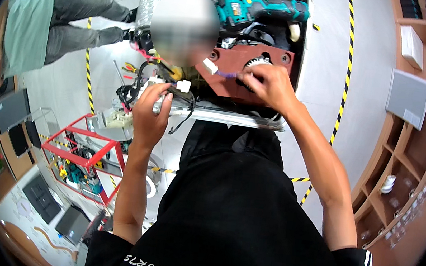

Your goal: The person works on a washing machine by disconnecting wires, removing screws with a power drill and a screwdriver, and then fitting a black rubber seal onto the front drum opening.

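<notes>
Yanking the purple wires (227, 75) too hard could pop them out of the white plug (210, 66), I reckon; right hand's (268, 84) thumb and finger look pinched on them, over the brown block (221, 84); left hand's (153, 107) fingers are half-curled by a second plug (183, 86), can't tell if gripping; a bump might shift the drill (237, 10); grey floor (320, 88), striped tape (348, 59), shelves (418, 142) right, red cart (81, 159) left.

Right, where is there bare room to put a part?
Grey floor shows mostly bare between the housing's right edge and the striped tape, and between that tape and the shelving. The housing is crowded: the drill lies at its far side, the right hand is at the purple wire, and the left hand is beside a white connector.
</notes>
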{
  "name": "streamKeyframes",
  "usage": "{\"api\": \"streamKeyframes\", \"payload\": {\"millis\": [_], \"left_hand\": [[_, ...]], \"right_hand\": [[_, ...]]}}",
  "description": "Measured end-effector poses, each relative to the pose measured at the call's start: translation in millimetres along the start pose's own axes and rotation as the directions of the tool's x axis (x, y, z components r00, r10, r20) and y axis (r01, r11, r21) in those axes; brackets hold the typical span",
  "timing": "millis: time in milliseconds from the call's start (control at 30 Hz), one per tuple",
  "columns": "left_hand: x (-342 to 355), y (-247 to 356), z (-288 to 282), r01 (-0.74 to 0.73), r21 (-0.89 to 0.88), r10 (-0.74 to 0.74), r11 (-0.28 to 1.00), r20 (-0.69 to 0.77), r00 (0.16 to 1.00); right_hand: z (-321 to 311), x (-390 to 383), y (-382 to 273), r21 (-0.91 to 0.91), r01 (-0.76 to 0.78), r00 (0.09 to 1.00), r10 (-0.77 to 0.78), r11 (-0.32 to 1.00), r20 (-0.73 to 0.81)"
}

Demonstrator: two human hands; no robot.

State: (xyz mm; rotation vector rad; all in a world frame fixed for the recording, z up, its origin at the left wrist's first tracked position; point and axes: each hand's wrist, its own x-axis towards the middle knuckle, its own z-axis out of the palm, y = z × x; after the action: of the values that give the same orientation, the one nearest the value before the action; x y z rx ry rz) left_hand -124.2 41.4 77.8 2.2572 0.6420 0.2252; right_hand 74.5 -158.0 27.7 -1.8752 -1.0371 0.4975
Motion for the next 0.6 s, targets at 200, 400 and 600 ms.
{"api": "streamKeyframes", "payload": {"millis": [200,400,600], "left_hand": [[-37.9,-20.0,4.1,0.097,-0.086,-0.093,0.992,0.049,0.994],[-33.7,-11.9,13.6,0.141,0.021,-0.141,0.990,0.025,0.990],[14.8,-30.1,12.0,-0.324,0.315,0.292,0.892,0.144,0.945]], "right_hand": [[13.1,-14.2,-48.3,-0.259,0.134,0.939,-0.039,0.957,0.341],[36.8,0.1,-62.1,-0.399,0.167,0.915,0.010,0.902,0.404],[69.2,-7.0,-60.1,-0.519,0.146,0.926,0.068,0.842,0.371]]}}
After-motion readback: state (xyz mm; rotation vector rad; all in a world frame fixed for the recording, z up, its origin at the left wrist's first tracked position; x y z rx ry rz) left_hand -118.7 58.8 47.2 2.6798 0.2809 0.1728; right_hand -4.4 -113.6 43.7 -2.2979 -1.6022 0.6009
